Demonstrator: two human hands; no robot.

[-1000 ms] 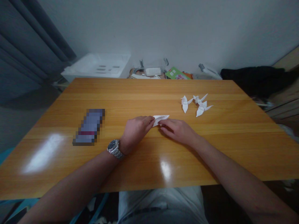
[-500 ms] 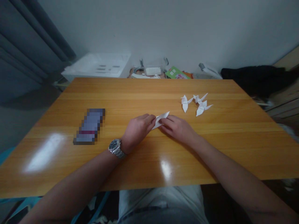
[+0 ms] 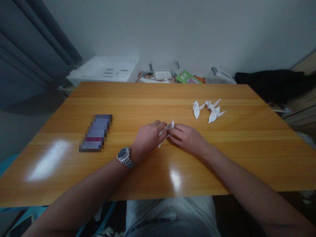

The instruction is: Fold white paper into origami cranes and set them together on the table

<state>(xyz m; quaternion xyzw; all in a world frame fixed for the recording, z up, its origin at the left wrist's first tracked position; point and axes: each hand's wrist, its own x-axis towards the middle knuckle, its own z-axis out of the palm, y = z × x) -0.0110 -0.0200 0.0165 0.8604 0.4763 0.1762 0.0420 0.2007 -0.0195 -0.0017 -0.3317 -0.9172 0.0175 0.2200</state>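
A small folded piece of white paper point(image 3: 170, 126) is held between my two hands, just above the wooden table point(image 3: 138, 177). My left hand point(image 3: 149, 136), with a metal watch point(image 3: 125, 157) on its wrist, pinches the paper from the left. From the other side my right hand point(image 3: 189, 138) grips it with thumb and fingers. Fingers cover part of the paper, so its full shape is hidden. Beyond my right hand lie white origami cranes, one point(image 3: 196, 109) apart on the left and two point(image 3: 214, 113) touching or overlapping.
A phone-like device point(image 3: 97, 133), blurred into blocks, lies on the left of the table. Behind the far edge are a white plastic bin point(image 3: 103, 69), a green booklet point(image 3: 187, 77) and a white box point(image 3: 163, 75). Dark cloth point(image 3: 269, 82) lies at the far right.
The paper has turned between my fingers: its upper tip has shifted left and a lower point now sticks out beneath my left fingers. Both hands keep hold of it.
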